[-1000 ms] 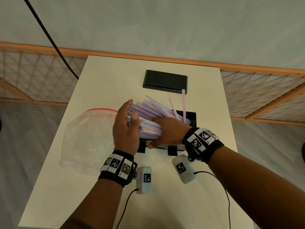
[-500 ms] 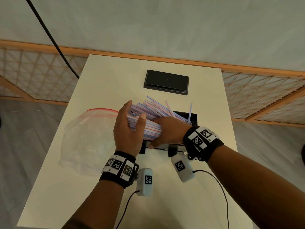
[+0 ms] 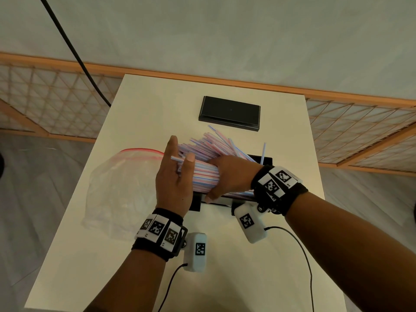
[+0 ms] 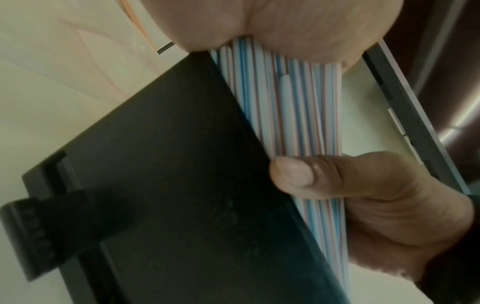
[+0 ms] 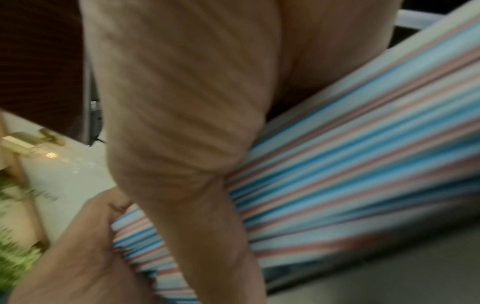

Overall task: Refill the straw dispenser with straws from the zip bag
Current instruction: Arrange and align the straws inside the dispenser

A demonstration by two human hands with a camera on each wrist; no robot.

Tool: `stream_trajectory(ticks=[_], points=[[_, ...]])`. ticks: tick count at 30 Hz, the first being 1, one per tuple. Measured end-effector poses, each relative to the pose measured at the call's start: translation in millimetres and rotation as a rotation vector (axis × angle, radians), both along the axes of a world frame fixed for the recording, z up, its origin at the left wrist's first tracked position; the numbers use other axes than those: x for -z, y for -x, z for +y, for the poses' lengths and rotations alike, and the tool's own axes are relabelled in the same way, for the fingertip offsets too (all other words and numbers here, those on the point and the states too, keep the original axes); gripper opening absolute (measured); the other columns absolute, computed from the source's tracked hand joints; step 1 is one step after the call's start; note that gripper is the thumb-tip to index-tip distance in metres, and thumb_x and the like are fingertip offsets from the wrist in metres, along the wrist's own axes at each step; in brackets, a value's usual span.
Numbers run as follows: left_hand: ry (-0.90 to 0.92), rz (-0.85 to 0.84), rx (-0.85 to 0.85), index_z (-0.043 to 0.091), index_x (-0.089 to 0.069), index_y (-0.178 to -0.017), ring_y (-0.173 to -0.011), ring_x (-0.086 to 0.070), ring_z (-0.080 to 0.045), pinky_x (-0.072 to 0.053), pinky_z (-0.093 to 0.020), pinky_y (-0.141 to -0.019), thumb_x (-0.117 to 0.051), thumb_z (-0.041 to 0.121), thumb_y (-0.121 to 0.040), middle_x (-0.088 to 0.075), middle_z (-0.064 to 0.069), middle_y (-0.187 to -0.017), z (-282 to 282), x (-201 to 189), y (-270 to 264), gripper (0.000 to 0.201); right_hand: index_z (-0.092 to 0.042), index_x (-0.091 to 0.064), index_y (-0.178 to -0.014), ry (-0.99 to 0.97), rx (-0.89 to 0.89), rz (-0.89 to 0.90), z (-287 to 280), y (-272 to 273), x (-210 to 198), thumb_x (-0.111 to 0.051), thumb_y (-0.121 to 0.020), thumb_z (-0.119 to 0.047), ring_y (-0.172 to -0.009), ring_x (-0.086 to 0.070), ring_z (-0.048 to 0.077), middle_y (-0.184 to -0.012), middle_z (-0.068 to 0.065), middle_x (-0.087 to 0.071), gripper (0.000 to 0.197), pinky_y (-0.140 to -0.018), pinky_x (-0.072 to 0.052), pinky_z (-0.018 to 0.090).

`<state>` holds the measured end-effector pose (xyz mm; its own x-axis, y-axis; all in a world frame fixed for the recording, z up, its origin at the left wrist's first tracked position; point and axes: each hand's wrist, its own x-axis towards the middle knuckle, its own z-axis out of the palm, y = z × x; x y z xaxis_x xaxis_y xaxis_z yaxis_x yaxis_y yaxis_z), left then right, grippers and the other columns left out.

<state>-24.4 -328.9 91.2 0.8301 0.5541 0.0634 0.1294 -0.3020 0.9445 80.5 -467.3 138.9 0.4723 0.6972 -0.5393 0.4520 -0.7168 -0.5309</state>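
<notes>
A thick bundle of red-, blue- and white-striped straws point(image 3: 203, 174) lies slanted over the open black dispenser point(image 3: 195, 204). My right hand point(image 3: 225, 176) grips the bundle from above, with its thumb point(image 4: 293, 176) under the near side. My left hand point(image 3: 177, 163) stands flat against the bundle's left ends with straight fingers, and one straw end pokes out between thumb and forefinger. The left wrist view shows straws point(image 4: 298, 113) running along the dispenser's wall point(image 4: 168, 185). The right wrist view is filled by palm and striped straws point(image 5: 350, 164). One loose straw point(image 3: 263, 152) stands up at the dispenser's far right corner.
The clear zip bag point(image 3: 121, 183) with its red seal lies slack to the left of my left hand. The dispenser's black lid point(image 3: 229, 113) rests flat at the back of the white table point(image 3: 139, 278). Wrist camera cables trail over the near tabletop.
The two loose pink straws that stood by the dispenser's right end are gone and a single blue-striped one stands there. My left thumb has shifted on the bundle; both hands stay almost in place.
</notes>
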Motion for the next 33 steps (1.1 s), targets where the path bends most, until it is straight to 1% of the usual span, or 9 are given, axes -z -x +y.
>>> stream_trajectory(ticks=[8,12,15,16,19,23,26,30,33], points=[[0.054,0.017,0.017,0.024,-0.027,-0.160,-0.135,-0.045,0.000,-0.042,-0.016,-0.107,-0.032,0.069,-0.089,-0.035,0.009,-0.162,-4,-3,5,0.085,-0.025,-0.064,-0.120,0.001,-0.001,-0.022,1,3,0,-0.092,-0.066,-0.045,-0.104,-0.064,0.016,-0.113,-0.005,-0.070,0.064,-0.099,-0.053,0.039],[0.074,-0.003,0.079,0.023,-0.026,-0.160,-0.124,-0.045,0.018,-0.039,-0.002,-0.096,-0.030,0.067,-0.091,-0.037,0.014,-0.156,-4,-3,4,0.082,-0.025,-0.062,-0.123,0.009,-0.022,-0.058,-2,0,-4,-0.092,-0.064,-0.050,-0.109,-0.062,0.017,-0.119,-0.004,-0.068,0.071,-0.101,-0.051,0.038],[0.015,0.013,0.076,0.023,-0.032,-0.158,-0.136,-0.046,-0.002,-0.040,-0.017,-0.110,-0.027,0.063,-0.097,-0.043,0.006,-0.156,-2,3,7,0.074,-0.024,-0.060,-0.124,0.007,-0.016,-0.097,-2,5,-1,-0.092,-0.063,-0.051,-0.108,-0.061,0.017,-0.118,-0.004,-0.067,0.074,-0.099,-0.051,0.036],[-0.004,0.016,0.073,0.022,-0.033,-0.158,-0.138,-0.046,-0.006,-0.039,-0.014,-0.110,-0.027,0.060,-0.098,-0.044,0.004,-0.156,-2,4,8,0.071,-0.024,-0.059,-0.124,-0.001,-0.008,-0.104,-2,7,2,-0.093,-0.063,-0.051,-0.108,-0.061,0.017,-0.118,-0.003,-0.067,0.075,-0.098,-0.052,0.036],[-0.030,0.021,0.035,0.020,-0.035,-0.157,-0.137,-0.048,-0.008,-0.036,0.001,-0.100,-0.034,0.050,-0.103,-0.047,0.003,-0.155,-1,5,6,0.062,-0.025,-0.058,-0.123,-0.031,0.018,-0.113,-3,9,6,-0.093,-0.061,-0.052,-0.107,-0.061,0.017,-0.118,-0.004,-0.067,0.076,-0.097,-0.052,0.036],[0.020,-0.020,-0.015,0.021,-0.018,-0.162,-0.129,-0.054,-0.005,-0.044,0.000,-0.089,-0.046,0.046,-0.103,-0.048,0.008,-0.154,-3,1,6,0.069,-0.026,-0.055,-0.128,-0.084,0.035,-0.097,-6,7,9,-0.094,-0.061,-0.051,-0.112,-0.059,0.015,-0.123,-0.006,-0.065,0.082,-0.100,-0.049,0.032],[-0.040,-0.050,-0.004,0.028,-0.008,-0.163,-0.125,-0.056,-0.003,-0.047,-0.002,-0.085,-0.040,0.044,-0.105,-0.047,0.007,-0.155,-6,-1,8,0.068,-0.026,-0.054,-0.133,-0.136,0.047,-0.078,-7,10,11,-0.094,-0.061,-0.049,-0.115,-0.057,0.012,-0.128,-0.006,-0.064,0.085,-0.100,-0.046,0.027],[-0.122,-0.094,-0.011,0.020,-0.048,-0.149,-0.132,-0.051,-0.003,-0.041,-0.004,-0.099,-0.035,0.043,-0.105,-0.052,0.004,-0.150,-8,1,8,0.051,-0.028,-0.053,-0.131,-0.098,0.019,-0.103,-7,7,9,-0.091,-0.062,-0.057,-0.115,-0.058,0.014,-0.127,-0.006,-0.064,0.083,-0.104,-0.049,0.036],[-0.105,-0.095,-0.040,0.019,-0.064,-0.134,-0.128,-0.056,-0.006,-0.050,-0.020,-0.101,-0.036,0.045,-0.104,-0.060,0.005,-0.142,-9,2,10,0.048,-0.025,-0.054,-0.131,-0.054,-0.016,-0.166,-4,6,6,-0.088,-0.062,-0.061,-0.114,-0.060,0.018,-0.125,-0.003,-0.066,0.085,-0.102,-0.051,0.039]])
